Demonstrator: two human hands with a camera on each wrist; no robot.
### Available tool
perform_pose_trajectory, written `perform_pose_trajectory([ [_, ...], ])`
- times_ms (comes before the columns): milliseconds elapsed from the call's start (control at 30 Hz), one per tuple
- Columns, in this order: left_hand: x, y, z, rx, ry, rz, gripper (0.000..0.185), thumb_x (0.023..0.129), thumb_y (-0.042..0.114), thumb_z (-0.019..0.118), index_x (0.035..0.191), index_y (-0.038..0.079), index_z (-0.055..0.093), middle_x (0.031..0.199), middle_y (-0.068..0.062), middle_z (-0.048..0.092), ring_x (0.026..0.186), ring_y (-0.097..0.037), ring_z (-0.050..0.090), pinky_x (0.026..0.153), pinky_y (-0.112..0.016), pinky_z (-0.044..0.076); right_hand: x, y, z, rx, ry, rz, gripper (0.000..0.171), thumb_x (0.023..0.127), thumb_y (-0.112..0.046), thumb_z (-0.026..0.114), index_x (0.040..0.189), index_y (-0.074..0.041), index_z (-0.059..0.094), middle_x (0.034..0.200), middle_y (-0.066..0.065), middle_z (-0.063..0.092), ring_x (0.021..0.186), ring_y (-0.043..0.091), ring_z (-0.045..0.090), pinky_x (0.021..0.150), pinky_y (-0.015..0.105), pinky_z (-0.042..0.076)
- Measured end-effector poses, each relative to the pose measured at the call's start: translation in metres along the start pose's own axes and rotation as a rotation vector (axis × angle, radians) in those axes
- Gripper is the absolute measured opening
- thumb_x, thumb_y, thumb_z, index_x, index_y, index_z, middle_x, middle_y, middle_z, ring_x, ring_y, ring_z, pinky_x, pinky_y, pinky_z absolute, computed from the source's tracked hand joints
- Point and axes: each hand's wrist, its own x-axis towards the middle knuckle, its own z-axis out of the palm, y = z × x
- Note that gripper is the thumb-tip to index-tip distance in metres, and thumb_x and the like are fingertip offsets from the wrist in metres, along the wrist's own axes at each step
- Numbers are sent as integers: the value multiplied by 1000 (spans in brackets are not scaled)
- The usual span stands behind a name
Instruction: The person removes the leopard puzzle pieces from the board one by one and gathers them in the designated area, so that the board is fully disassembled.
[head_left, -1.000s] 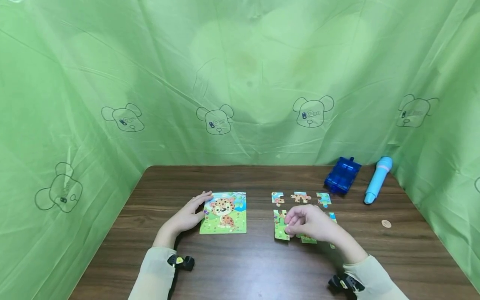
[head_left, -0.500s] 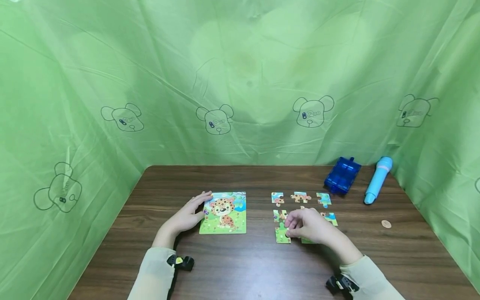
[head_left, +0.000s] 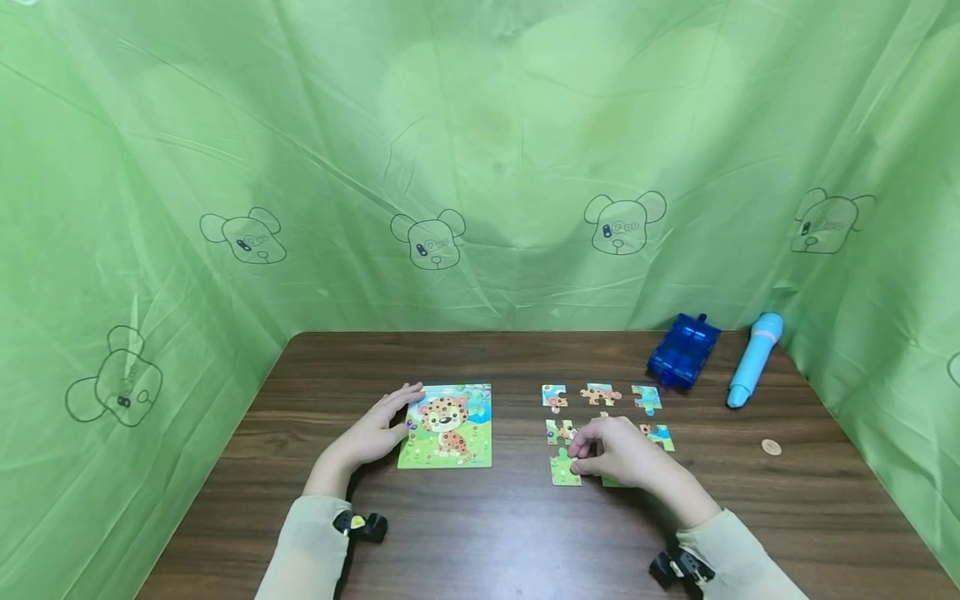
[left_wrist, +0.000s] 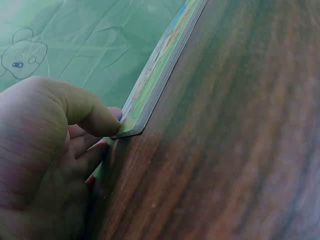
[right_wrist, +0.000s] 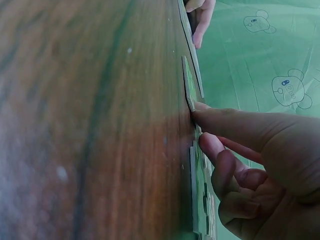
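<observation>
Dark wood-grain table (head_left: 480, 542), green cloth w/ bear-head outlines on three sides. Landmark: square leopard-picture puzzle board (head_left: 447, 426).

Counts: 1 board, 6 loose cardboard jigsaw pieces seen fully or partly, right of board. Far row of 3 (head_left: 600, 394). Middle row: leopard-spot piece (head_left: 557, 431) nearest the board, blue-green piece (head_left: 660, 436) further right. Green grass piece (head_left: 564, 468) in near row; a scrap of green shows under the hand beside it, can't tell if it's another piece. Well right of board: 1 blue translucent plastic box (head_left: 684, 350), 1 light-blue plastic pen-shaped tube (head_left: 753, 358), 1 small round tan disc (head_left: 771, 447).

Left hand (head_left: 372, 432) lies at board's left edge, fingers relaxed, gripping nothing. Right hand (head_left: 618, 450): fingers curled, tips on the green grass piece.

Head view gives whole layout. Left wrist view alone shows thumb (left_wrist: 95, 116) pressing the board's corner (left_wrist: 131, 129) and the board's thickness. Right wrist view alone shows a fingertip (right_wrist: 202, 117) touching the flat-lying grass piece's edge (right_wrist: 189, 90).
</observation>
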Motion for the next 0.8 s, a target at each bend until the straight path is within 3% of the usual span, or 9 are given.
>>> perform_pose_trajectory([
  [200, -1, -1, 1, -3, 5, 3, 61, 105, 4, 58, 165, 7, 48, 179, -9, 32, 168, -35, 16, 134, -63, 6, 1, -1, -1, -10, 6, -9, 15, 86, -19, 95, 87, -22, 80, 80, -16, 68, 74, -1, 58, 68, 24, 52],
  [367, 1, -1, 2, -3, 9, 25, 60, 104, 3, 58, 163, 5, 50, 178, -13, 33, 167, -39, 17, 133, -67, 7, -3, -5, -14, -3, 22, -25, 10, 90, -21, 92, 93, -20, 82, 85, -17, 70, 65, 2, 56, 60, 24, 50],
  [500, 3, -1, 1, 31, -17, 53, 60, 106, 3, 57, 165, 5, 47, 179, -13, 30, 168, -39, 16, 134, -64, 6, -12, -10, -33, 18, 36, -62, 7, 96, -23, 86, 100, -18, 83, 91, -15, 72, 61, 3, 56, 56, 25, 51],
  [600, 0, 2, -2, 54, -33, 71, 61, 107, 2, 56, 166, 4, 44, 179, -15, 28, 167, -42, 14, 133, -66, 11, -23, -11, -51, -9, 47, -111, 11, 98, -25, 85, 104, -17, 82, 94, -15, 72, 71, 3, 62, 62, 27, 56],
  [800, -17, 15, -27, 154, -39, 114, 61, 105, -2, 58, 164, 1, 46, 177, -20, 30, 164, -47, 21, 128, -67, 27, -57, 7, -96, -189, 153, -235, 22, 92, -21, 90, 109, -25, 78, 107, -12, 73, 88, 2, 67, 68, 27, 60],
])
